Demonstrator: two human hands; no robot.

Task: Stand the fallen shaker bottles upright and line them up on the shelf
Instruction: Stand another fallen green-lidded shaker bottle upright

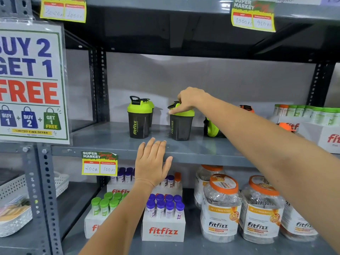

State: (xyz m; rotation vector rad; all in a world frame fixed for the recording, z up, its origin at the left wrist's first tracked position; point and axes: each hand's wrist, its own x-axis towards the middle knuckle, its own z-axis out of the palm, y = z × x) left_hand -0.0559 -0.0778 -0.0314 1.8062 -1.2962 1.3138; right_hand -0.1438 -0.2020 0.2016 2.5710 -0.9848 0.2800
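Smoke-black plastic shaker bottle with a lime-green lid [181,122] stood upright near the middle of the grey metal shelf [114,138], its black flip cap under the right hand [189,100]. Right hand's grip was closed on that lid from above, thumb pressed against the lid's left side, fingers curled over the top. To its left, well apart, stood a second black shaker bottle with green lid [138,120], upright, "fitfizz" lettering running up its side; a third green-lidded shaker [151,109] stood just behind it, mostly hidden. To the right of the held bottle, a green-lidded shaker lay on its side [211,128], partly covered by the right forearm. Further back right, an orange-lidded shaker [247,108] showed only its top; whether it stood or leaned could not be told.

Left hand [151,164] was flat and spread, grip wide and empty, fingertips at the shelf's front edge below the two upright bottles.

A yellow price tag [99,163] hung from that edge. On the lower shelf: white cartons of purple-capped tubes [164,205] and green-capped tubes [105,204], plus clear jars with orange lids [221,205]. A "Buy 2 Get 1 Free" sign [30,83] hung at the left upright.
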